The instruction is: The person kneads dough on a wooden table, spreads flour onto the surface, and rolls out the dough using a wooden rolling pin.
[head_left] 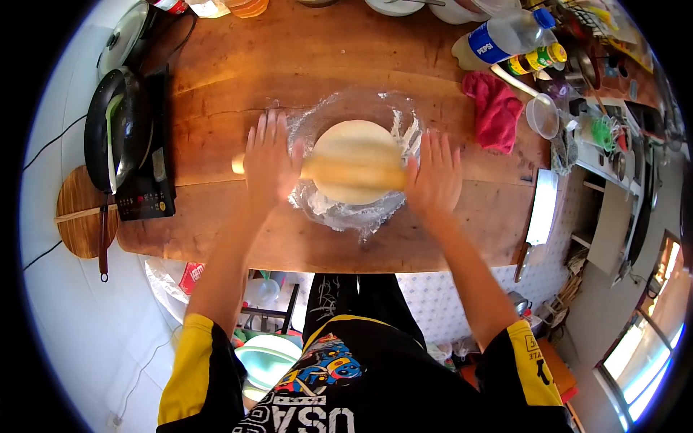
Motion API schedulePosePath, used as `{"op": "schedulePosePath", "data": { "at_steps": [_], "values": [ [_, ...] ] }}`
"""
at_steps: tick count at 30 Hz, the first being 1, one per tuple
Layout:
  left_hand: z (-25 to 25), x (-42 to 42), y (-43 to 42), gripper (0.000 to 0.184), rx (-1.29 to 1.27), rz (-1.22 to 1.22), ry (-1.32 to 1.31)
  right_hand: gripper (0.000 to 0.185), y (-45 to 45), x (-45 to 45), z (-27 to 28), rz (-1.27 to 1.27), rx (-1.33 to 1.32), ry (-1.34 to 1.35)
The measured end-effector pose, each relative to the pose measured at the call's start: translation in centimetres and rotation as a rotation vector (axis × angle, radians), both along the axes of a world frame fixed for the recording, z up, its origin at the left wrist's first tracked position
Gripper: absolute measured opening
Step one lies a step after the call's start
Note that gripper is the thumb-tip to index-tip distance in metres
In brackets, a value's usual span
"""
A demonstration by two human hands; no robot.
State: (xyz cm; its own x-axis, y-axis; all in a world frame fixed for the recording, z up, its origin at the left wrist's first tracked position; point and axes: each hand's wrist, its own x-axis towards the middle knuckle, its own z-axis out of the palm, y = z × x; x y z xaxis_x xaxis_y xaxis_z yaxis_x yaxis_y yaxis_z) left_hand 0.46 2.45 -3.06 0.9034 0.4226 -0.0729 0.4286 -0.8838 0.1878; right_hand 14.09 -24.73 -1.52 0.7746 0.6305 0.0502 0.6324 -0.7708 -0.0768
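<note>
I'm standing here watching, and closest is one black shirt with yellow sleeves (390,368). Two bare arms reach out from it. I call twelve o'clock the far side of the table, with the dough in the middle.

The left hand (271,160) is at nine o'clock and the right hand (435,172) is at three. The two hands are well apart, both flat with fingers straight, laid on one pale, round wooden rolling pin (354,172). The pin is blurry and lies across one flat, round, cream-coloured dough (354,137) on the brown wooden table (289,65). White powdery flour (361,219) is spread around it.

I think this is the rolling-out step. The next move seems to call for even pushing, so no side gets too thin.

Farther off, just past three o'clock, I count one big knife with a shiny wide blade (541,209). Between two and three is one crumpled red cloth (497,112). Between one and two are two bottles: one big clear bottle with a blue cap (498,42) and one little bottle with a yellow label (534,60). Between nine and ten sits one round black pan (136,141), with one long pale-green spoon (110,144) in it
</note>
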Motion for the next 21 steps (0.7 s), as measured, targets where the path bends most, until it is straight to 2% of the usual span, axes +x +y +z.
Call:
{"op": "schedulePosePath", "data": {
  "at_steps": [2,3,8,10,11,14,17,21],
  "values": [
    [1.3,-4.5,-2.6,0.064,0.042,0.022,-0.177,0.056,-2.5,-4.6,0.0,-0.008,0.044,0.044],
    [2.0,-5.2,-3.1,0.065,0.049,0.012,-0.177,0.057,-2.4,-5.6,0.8,-0.018,0.094,0.084],
    [0.7,-0.6,-1.2,0.062,0.154,0.034,-0.160,0.062,1.6,0.9,-0.1,-0.036,0.172,-0.050],
    [0.6,-2.4,-2.5,0.062,0.075,0.110,-0.205,0.063,0.0,-1.3,-0.9,-0.058,0.208,-0.024],
    [0.6,-4.3,-4.0,0.064,0.033,0.104,-0.326,0.062,-1.6,-3.6,-1.4,-0.069,0.178,-0.015],
    [0.5,-7.5,-4.8,0.067,-0.015,0.045,-0.228,0.060,-2.2,-4.6,-1.6,-0.056,0.144,-0.025],
    [0.3,-1.8,-1.6,0.068,0.100,0.085,-0.188,0.058,1.0,-0.6,-1.8,-0.026,0.203,-0.091],
    [0.3,-7.6,-5.3,0.067,0.054,0.081,-0.275,0.056,-1.8,-5.0,-1.2,-0.019,0.145,-0.055]
  ]
}}
